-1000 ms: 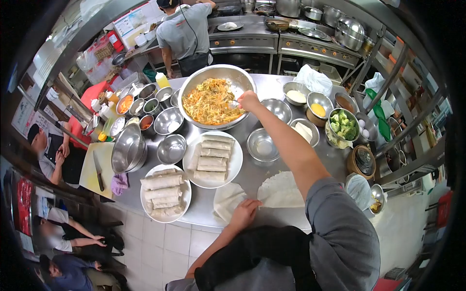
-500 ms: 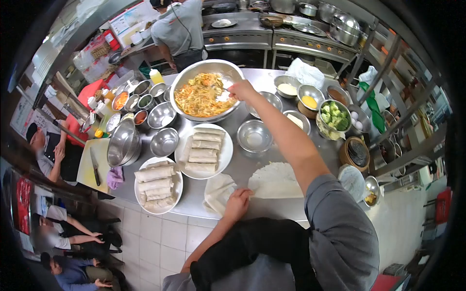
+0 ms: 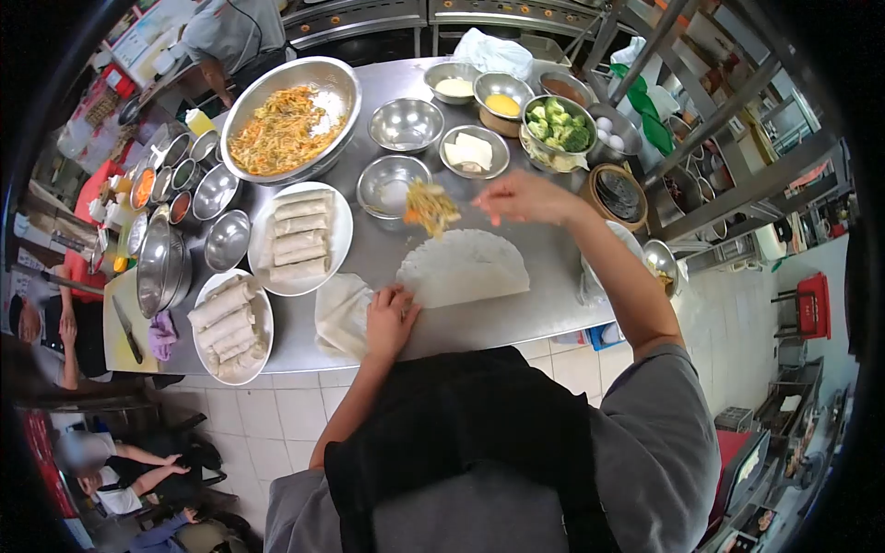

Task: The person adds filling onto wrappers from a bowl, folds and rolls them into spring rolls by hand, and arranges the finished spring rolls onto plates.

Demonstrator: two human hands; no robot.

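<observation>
My right hand (image 3: pixel 530 198) is closed on a spoon, mostly hidden under a heap of shredded vegetable filling (image 3: pixel 430 208). The heap hangs just above a thin white half-round wrapper (image 3: pixel 466 267) lying on the steel table. At the wrapper's left edge rests my left hand (image 3: pixel 389 323), fingers apart and holding nothing. Beside it lies a crumpled whitish cloth or sheet stack (image 3: pixel 341 318); I cannot tell which. The large steel bowl (image 3: pixel 350 85) at the back left contains more filling. Uncooked spring rolls (image 3: pixel 300 244) lie on two white plates.
Small steel bowls (image 3: pixel 406 125) stand behind the wrapper. Broccoli (image 3: pixel 559 124), eggs (image 3: pixel 604 129) and yellow liquid (image 3: pixel 502 105) are at the back right. A knife (image 3: pixel 127 330) lies on a cutting board at far left. Several other people are nearby.
My right hand has moved from the large bowl toward me and right, bringing a heap of filling over the wrapper. My left hand stays at the wrapper's edge. The view has shifted.
</observation>
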